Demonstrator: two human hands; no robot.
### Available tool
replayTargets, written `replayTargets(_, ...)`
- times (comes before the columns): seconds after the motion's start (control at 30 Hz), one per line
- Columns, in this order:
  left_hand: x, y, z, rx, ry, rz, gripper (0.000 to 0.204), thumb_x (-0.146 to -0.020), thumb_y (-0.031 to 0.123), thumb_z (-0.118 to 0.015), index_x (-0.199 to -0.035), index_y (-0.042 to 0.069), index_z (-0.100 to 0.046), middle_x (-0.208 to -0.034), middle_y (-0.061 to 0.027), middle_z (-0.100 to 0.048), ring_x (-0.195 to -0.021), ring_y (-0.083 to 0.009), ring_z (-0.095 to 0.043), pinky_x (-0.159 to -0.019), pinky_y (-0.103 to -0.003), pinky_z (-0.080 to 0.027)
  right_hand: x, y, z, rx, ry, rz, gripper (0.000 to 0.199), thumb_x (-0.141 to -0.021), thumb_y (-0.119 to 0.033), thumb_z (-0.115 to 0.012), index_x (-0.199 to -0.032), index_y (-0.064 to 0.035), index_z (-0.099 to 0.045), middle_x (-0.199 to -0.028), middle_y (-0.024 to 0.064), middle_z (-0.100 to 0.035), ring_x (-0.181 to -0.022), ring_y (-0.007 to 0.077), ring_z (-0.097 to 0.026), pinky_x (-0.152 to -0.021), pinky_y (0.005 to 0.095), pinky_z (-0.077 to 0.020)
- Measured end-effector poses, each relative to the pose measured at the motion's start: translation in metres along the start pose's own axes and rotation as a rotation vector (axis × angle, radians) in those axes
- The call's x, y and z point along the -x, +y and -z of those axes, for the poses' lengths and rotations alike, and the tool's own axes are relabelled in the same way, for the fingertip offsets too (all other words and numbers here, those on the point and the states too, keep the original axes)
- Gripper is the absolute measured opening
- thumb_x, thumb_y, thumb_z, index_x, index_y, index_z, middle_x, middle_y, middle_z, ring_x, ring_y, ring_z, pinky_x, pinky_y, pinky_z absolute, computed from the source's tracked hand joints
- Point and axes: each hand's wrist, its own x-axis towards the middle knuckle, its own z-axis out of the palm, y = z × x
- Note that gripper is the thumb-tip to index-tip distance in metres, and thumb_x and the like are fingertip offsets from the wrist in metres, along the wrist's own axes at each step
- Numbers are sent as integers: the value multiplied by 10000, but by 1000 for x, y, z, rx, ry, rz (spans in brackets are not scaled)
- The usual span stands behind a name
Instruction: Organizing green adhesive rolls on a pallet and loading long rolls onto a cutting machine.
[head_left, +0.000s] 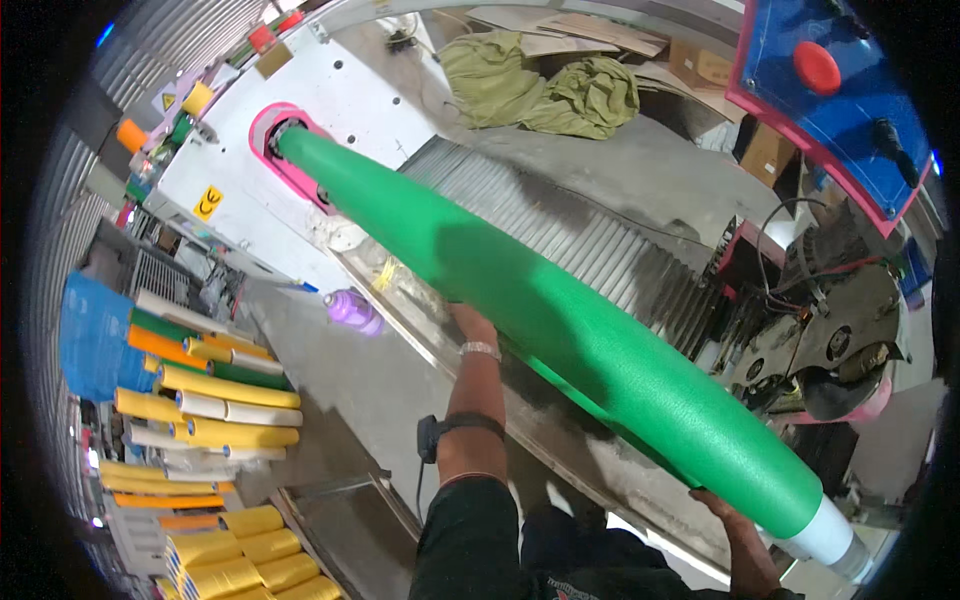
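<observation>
A long roll wound with bright green material (560, 320) runs diagonally from a pink-ringed opening (285, 140) in a white machine panel (340, 100) down to the lower right, ending in a white core (835, 540). My left hand (470, 322) reaches up under the roll's middle and presses against its underside; a bracelet and a dark strap sit on that forearm. My right hand (725, 510) cups the roll from below near the white core end.
A ribbed grey metal bed (600, 250) lies behind the roll. A purple bottle (352, 308) rests by the machine. Yellow, orange and white rolls (215, 400) are stacked at left. A blue panel with a red knob (818, 68) hangs at upper right, olive cloth (540, 85) behind.
</observation>
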Motion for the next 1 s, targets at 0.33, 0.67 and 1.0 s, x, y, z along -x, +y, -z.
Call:
replayTargets(0.33, 10, -73, -25, 866, -139, 220, 491, -1028, 437, -477, -1355, 70, -481, -1207, -89, -595, -1024, -226, -580, -887, -406, -505, 6, -38, -3, -67, 281, 186, 475, -730, -285, -776, -1122, -54, -638, -1055, 198, -666, -932, 390, -626, -821, 494, -510)
replayTargets(0.67, -109, -130, 306, 1607, 618, 317, 582, -1003, 311, -551, -1383, -110, -419, -1382, -274, -491, -1245, -364, -526, -1025, -428, -444, 147, -21, -84, -621, 248, -298, 795, -698, -256, -819, -1376, -13, -481, -1182, 233, -655, -1058, 348, -664, -898, 432, -535)
replayTargets(1.0, -58, 84, 720, 1035, 848, -1113, 707, -796, 201, -775, -1412, 29, -472, -1418, -171, -519, -1325, -318, -492, -1096, -426, -385, 192, 8, -162, -719, 201, -332, 672, -732, -344, -795, -1278, -4, -598, -1131, 179, -698, -1008, 336, -685, -878, 396, -541)
